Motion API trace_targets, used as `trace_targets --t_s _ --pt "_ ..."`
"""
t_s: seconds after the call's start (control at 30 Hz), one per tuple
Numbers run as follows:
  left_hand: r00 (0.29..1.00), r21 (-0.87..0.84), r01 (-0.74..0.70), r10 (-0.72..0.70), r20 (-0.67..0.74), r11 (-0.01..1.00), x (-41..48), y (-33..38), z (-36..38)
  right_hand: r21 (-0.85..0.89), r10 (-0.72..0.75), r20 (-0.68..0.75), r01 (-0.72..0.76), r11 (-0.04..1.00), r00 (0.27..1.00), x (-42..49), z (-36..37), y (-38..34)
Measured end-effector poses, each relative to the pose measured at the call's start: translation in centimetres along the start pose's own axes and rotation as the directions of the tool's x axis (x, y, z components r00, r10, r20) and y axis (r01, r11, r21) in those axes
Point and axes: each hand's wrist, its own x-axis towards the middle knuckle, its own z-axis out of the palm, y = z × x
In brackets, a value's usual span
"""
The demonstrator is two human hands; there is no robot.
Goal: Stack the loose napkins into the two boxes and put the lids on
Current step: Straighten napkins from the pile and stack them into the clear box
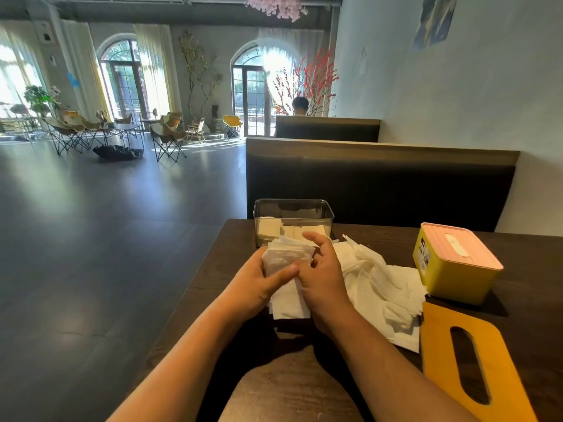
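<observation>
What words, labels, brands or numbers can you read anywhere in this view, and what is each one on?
Nothing here can be read.
Label on the side of the yellow box: dark print, too small and blurred to read.
Poster on the wall: no legible words.
Clear box and orange lid: no print shows.

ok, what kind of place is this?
Likely a cafe or restaurant: booth benches behind the table, a clear box and a yellow box for napkins, folding chairs beyond.
</observation>
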Motion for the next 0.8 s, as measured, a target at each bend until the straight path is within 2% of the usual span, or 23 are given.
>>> trace_targets --t_s 0.1,0.23,0.3,0.4,0.53,0.67,0.8 --pt "0.999 0.052 0.002 -0.004 0.035 0.999 -1.7 0.0 1.1 -0.007 -0.022 -0.008 0.022 1.0 1.0 -1.4 -1.6 -0.4" --pt "0.998 0.003 0.003 -0.003 -0.057 1.0 -3.7 -0.4 3.5 -0.034 -0.032 0.027 0.033 0.999 0.999 -3.4 -2.7 0.0" --pt "0.996 -0.057 0.03 -0.035 -0.088 0.998 -4.4 -0.9 4.8 -0.025 0.017 0.099 -0.015 1.0 0.995 -4.4 -3.0 0.9" --pt "0.991 -0.032 0.041 -0.045 -0.125 0.999 -4.6 -1.6 5.5 -0.078 0.118 0.145 -0.108 0.991 0.982 -4.8 -3.0 1.7" --pt "0.992 -0.007 0.038 -0.038 -0.122 0.999 -4.7 -1.6 5.4 -0.121 0.118 0.101 -0.106 0.987 0.988 -4.5 -3.0 2.0" --pt "0.991 0.03 -0.002 0.006 -0.137 1.0 -4.9 -1.7 5.7 -0.025 0.056 -0.002 -0.056 0.998 0.998 -4.0 -3.4 1.7" --pt "0.984 -0.051 -0.013 0.004 -0.176 0.999 -4.9 -1.6 5.2 0.101 0.14 -0.04 -0.135 0.986 0.989 -3.5 -3.7 1.9"
